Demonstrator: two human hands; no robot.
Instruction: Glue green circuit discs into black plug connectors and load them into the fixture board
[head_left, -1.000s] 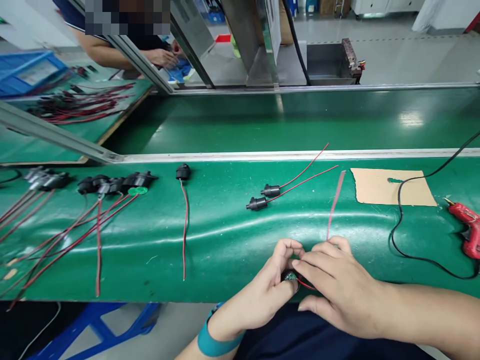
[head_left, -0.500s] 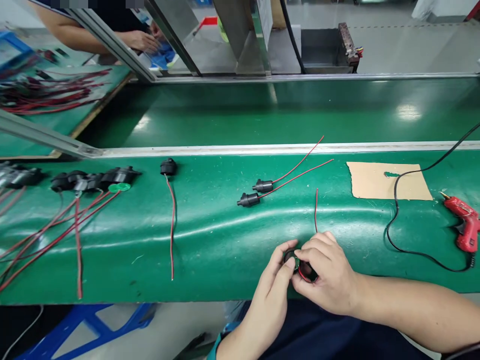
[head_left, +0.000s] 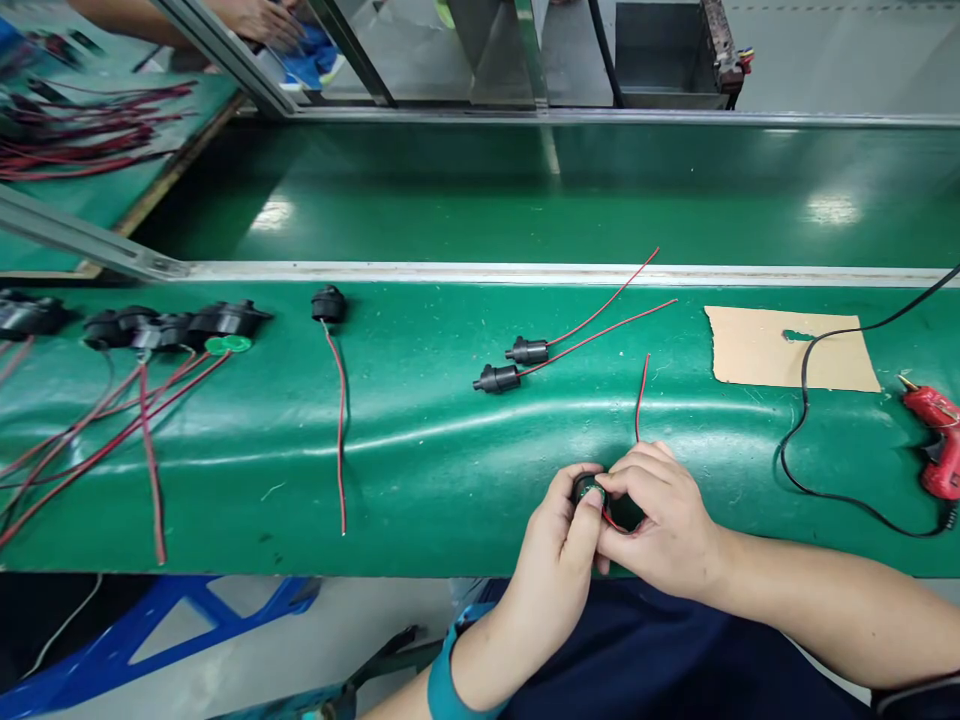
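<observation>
Close to the bench's front edge, my left hand (head_left: 555,540) is closed around a small black round housing (head_left: 580,487), with its thumb pressing on a green circuit board (head_left: 595,492) at the opening. My right hand (head_left: 664,510) pinches the same piece from the other side. A red wire loops out beneath its fingers, and another red wire (head_left: 642,395) sticks out beyond the knuckles. Much of the piece is covered by my fingers. Farther back lie two black cylindrical connectors (head_left: 527,350) with thin red wires.
A black housing with a red wire (head_left: 328,304) lies to the left, and several more wired housings (head_left: 176,328) are heaped beyond it. On the right are a cardboard piece (head_left: 795,360), a black cord and a red glue gun (head_left: 937,430). Another person's hands (head_left: 274,25) work behind the metal frame.
The camera view has tilted down, so the bench appears higher in the picture. Both hands keep hold of the black housing, and my left thumb now covers more of the circuit board.
</observation>
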